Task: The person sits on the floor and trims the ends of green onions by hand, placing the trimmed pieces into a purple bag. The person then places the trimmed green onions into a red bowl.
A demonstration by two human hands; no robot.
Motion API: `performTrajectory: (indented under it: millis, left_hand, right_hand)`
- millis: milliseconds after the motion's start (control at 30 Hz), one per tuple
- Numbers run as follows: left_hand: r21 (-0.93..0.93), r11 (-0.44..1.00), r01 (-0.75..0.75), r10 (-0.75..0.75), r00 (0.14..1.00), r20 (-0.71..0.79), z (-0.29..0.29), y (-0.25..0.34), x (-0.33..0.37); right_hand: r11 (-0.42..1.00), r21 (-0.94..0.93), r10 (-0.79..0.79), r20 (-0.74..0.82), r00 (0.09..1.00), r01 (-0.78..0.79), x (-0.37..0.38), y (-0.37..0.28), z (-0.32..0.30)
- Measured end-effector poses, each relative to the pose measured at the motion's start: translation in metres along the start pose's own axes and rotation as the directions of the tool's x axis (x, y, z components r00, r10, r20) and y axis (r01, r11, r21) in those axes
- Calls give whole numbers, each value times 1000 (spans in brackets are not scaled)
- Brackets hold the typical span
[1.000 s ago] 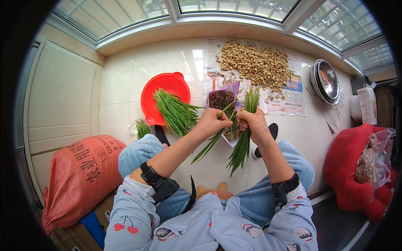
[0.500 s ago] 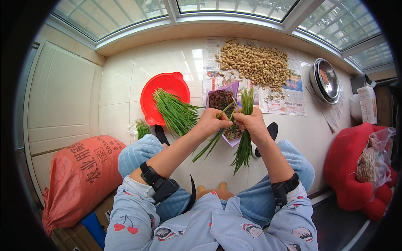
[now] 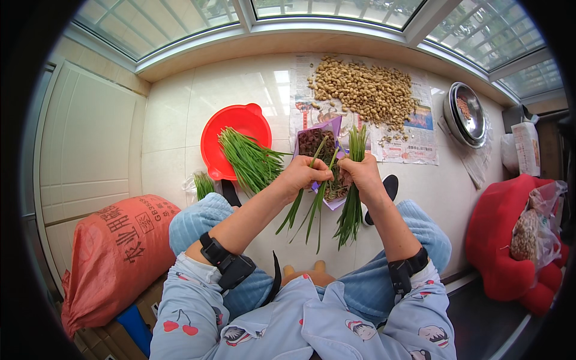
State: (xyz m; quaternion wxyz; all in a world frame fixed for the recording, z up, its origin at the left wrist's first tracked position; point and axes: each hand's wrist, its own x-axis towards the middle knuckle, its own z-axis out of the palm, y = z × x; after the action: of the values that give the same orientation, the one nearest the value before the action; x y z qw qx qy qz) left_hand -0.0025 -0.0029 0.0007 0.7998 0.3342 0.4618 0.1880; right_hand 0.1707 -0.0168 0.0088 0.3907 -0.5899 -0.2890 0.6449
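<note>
A few long strands of garlic chives (image 3: 312,207) hang from my left hand (image 3: 305,174), its thumb and fingers pinched round them. My right hand (image 3: 362,174) grips a thick bunch of garlic chives (image 3: 349,223), with the pale tips up and the leaves drooping. Both hands are close together over a purple-edged box (image 3: 335,125) with dark, dry scraps inside; my hands and the chives hide part of it. Left of my left hand, a red plastic basin (image 3: 211,138) carries a large pile of garlic chives (image 3: 252,161).
Peanuts (image 3: 366,90) lie on newspaper (image 3: 423,153) beyond the box. Metal bowls (image 3: 467,115) stand at the far right, near a red cushioned seat (image 3: 501,234). At left are a full red woven sack (image 3: 123,240) and another small chive bunch (image 3: 204,185) in a plastic bag.
The strands in my left hand have swung more upright and spread apart, and more of them now hang below it. My right hand stays nearly in place with its bunch.
</note>
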Motion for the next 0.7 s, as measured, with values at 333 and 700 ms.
performTrajectory:
  millis: [333,700]
  left_hand:
    - [-81,997,4,-3,1000,18,-2,-1,1]
    - [44,998,-45,43,999,28,4,-4,1]
  right_hand:
    - [987,136,62,143,988,-81,-8,-7,5]
    - [956,276,90,51,995,-101,-8,-2,7]
